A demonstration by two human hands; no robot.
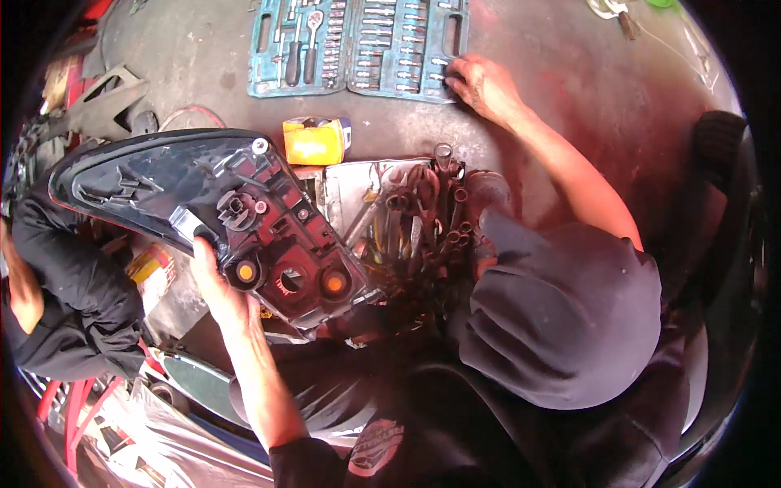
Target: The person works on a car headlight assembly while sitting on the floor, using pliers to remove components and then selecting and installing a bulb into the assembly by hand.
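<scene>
My left hand grips the lower edge of a black car light assembly, holding it tilted with its back side up. Two round orange-centred sockets and an open round hole show in that back side. My right hand reaches far forward to the right edge of a teal socket set case. Its fingers are curled together beside the row of sockets, and whatever they pinch is hidden. The case lies open on the floor, with a ratchet and a screwdriver in its left half.
Wrenches and other hand tools lie piled in front of me. A yellow box stands between them and the case. Someone in dark clothes is close at the left. My bent knee fills the lower right. Red bars are at lower left.
</scene>
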